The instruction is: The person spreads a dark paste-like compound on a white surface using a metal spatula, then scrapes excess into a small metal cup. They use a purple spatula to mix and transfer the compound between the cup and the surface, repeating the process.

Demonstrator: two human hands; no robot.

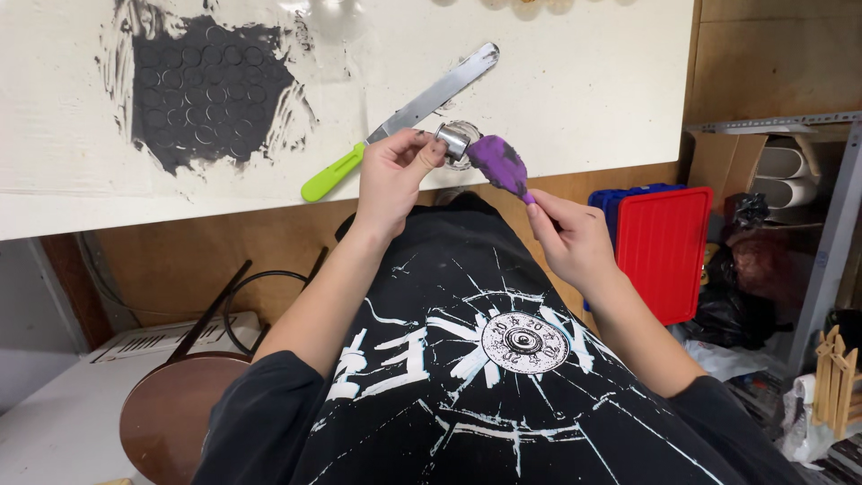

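A small metal ring (453,141), a short shiny cylinder, sits pinched between the thumb and fingertips of the left hand (392,175), held just over the near edge of the white table (575,81). The left fingers (422,148) are curled close around it, so only its right end shows past them. Touching that open end from the right is the blade of a purple spatula (499,163), smeared dark at its tip. The right hand (567,235) grips the spatula's short handle low down, thumb and forefinger closed on it, the other fingers (539,211) folded in under the palm.

Just behind the ring, partly hidden by it, a clear round shape lies on the table; what it is cannot be told. Beyond the left fingers a long palette knife (431,97) lies slantwise on the table, its steel blade running up and away to the right and its lime-green handle (332,172) ending just left of the left knuckles. Farther left of the fingers, well apart, a patch of black material (208,90) is spread on the table, stamped all over with small circles and feathered at its edges.

Below the hands is the person's black shirt (485,359) with a white print. To the right of the right hand stands a red plastic lid (663,251) against a blue crate (620,198). Down left of the left arm is a round brown stool seat (175,418).
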